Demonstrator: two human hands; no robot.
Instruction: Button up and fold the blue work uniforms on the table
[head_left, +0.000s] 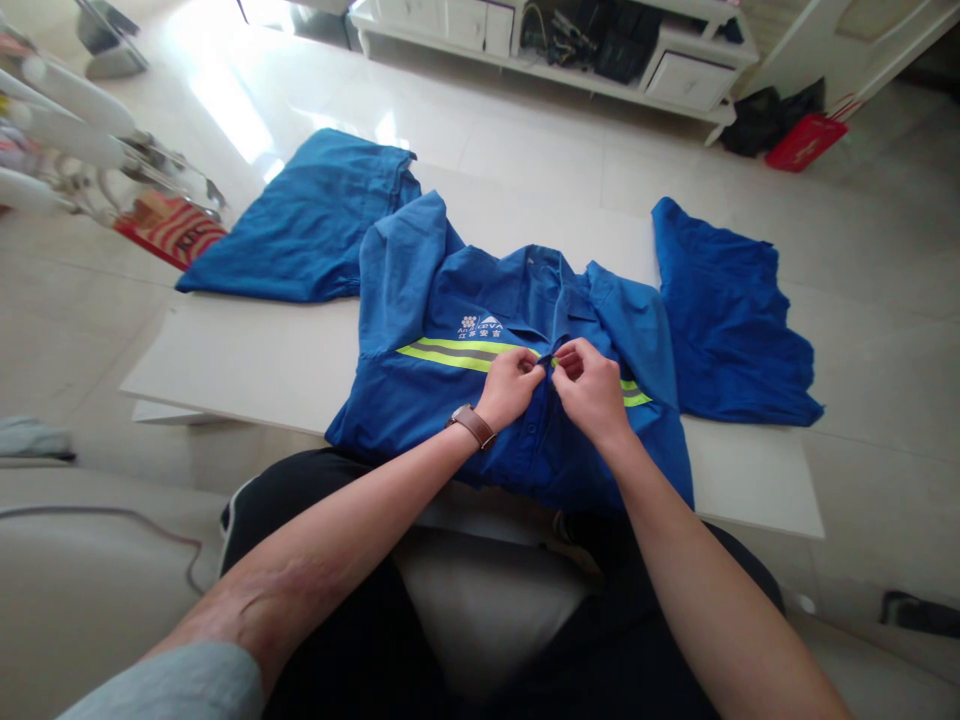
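A blue work jacket (465, 290) with a yellow-green reflective stripe and white lettering lies front up, its collar pointing away from me. At the stripe, my left hand (514, 385) pinches the edge of the front opening. My right hand (589, 385) closes on the other side of the same opening, its fingertips nearly touching those of the left. The fingers cover whatever small part lies between them. Folded blue cloth (300, 220) rests to the left of the jacket, and another blue cloth (731, 315) to its right.
Under the clothes is a low white table (240, 350). A white cabinet (435, 25) stands on the tiled floor beyond it. At the far left are a red bag (169, 228) and a rack with white rollers; a red box (806, 142) sits at the back right.
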